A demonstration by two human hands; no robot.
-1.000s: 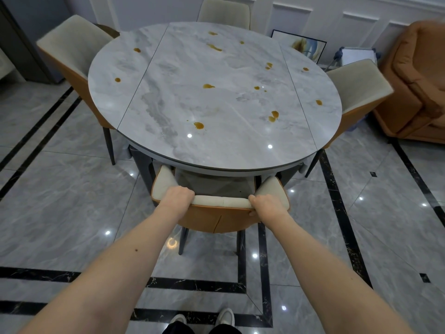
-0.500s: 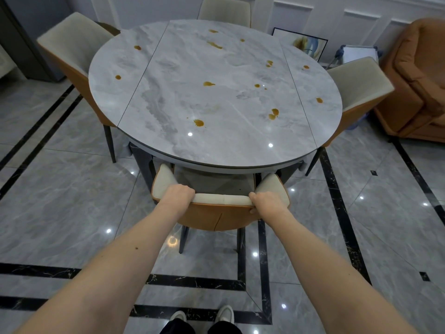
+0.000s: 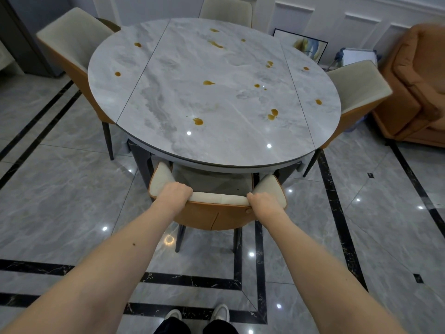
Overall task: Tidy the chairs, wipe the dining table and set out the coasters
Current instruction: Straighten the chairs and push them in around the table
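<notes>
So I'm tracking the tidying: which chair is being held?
The near chair: left hand and right hand grip its backrest; the other three stand untouched.

Bright, even indoor light; ceiling-lamp glare dots the glossy floor (image 3: 60, 201); edges bend.

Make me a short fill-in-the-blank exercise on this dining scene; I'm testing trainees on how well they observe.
1. Both hands, left hand and right hand, grip the backrest of the near ____.
2. The tabletop is round and patterned like grey ____.
3. The brown-orange spills lie on the ____.
4. Chairs visible around the table number ____.

Missing words: chair; marble; tabletop; four
</notes>
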